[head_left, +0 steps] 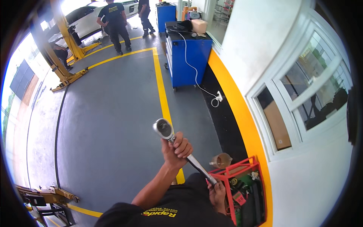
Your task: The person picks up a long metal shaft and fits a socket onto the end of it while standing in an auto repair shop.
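Note:
A long chrome torque wrench [197, 165] slants across the middle of the view, its round ratchet head up and to the left. My left hand [174, 152] is wrapped round the shaft just below that head. Lower right, the fingers of my right hand [217, 196] close on the handle end. Right beside this hand is a red-framed tool carrier [231, 174] with dark tools, a pink-red item and small parts in it. A translucent jug [221, 160] stands at the carrier's far side.
A blue tool cabinet [191, 60] stands along the right wall, a white cable [186, 49] hanging to the floor. Yellow lift posts [68, 34], a white car [81, 19] and people [113, 22] are far left. A lift arm [53, 195] lies lower left. White-framed windows [281, 109] line the right.

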### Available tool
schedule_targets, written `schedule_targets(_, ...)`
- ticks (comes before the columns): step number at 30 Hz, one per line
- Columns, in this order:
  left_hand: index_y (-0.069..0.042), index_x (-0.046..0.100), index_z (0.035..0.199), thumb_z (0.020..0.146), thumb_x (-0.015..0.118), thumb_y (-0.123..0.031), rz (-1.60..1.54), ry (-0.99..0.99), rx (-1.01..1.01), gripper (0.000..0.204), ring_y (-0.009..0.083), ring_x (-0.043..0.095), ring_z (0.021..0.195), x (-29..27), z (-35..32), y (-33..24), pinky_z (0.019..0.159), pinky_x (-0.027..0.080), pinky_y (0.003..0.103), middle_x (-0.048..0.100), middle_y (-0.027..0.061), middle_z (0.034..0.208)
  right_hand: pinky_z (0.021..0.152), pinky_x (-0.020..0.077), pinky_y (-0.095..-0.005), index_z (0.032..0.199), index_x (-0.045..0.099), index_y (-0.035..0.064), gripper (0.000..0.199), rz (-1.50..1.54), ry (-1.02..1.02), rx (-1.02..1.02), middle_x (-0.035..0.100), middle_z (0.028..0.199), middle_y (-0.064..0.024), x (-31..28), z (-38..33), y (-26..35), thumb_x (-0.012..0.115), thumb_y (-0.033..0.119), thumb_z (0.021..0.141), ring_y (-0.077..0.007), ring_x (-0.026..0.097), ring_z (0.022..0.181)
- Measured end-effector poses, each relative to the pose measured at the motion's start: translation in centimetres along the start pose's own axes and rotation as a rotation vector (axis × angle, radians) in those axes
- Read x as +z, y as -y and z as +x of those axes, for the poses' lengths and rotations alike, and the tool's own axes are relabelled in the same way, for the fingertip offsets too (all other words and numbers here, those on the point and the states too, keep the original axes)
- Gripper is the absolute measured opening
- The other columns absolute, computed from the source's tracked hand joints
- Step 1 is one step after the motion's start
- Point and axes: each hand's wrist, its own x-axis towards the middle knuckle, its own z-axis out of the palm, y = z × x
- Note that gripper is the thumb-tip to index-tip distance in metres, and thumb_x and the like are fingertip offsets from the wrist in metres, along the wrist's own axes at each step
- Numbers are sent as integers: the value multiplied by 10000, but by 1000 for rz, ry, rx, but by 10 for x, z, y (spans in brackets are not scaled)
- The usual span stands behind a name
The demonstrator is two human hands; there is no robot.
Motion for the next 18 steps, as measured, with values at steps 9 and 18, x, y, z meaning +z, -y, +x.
schedule_targets(9, -154, 518, 785, 990, 587, -578, 321, 187, 409, 476, 83, 446, 468, -14, 97, -232, 480, 396, 253, 474, -41, 569, 913, 604, -339, 1235, 580, -20, 234, 214, 200, 196, 678, 1122, -167, 177, 238, -81, 550, 125, 1054, -260, 702, 993)
schedule_targets(18, -145, 527, 770, 972, 668, -498, 724, 169, 722, 430, 102, 488, 476, -18, 232, -454, 496, 453, 257, 501, -23, 546, 661, 477, -272, 1128, 550, 19, 252, 58, 618, 505, 584, 878, -59, 456, 496, -173, 434, 243, 1114, -151, 581, 771)
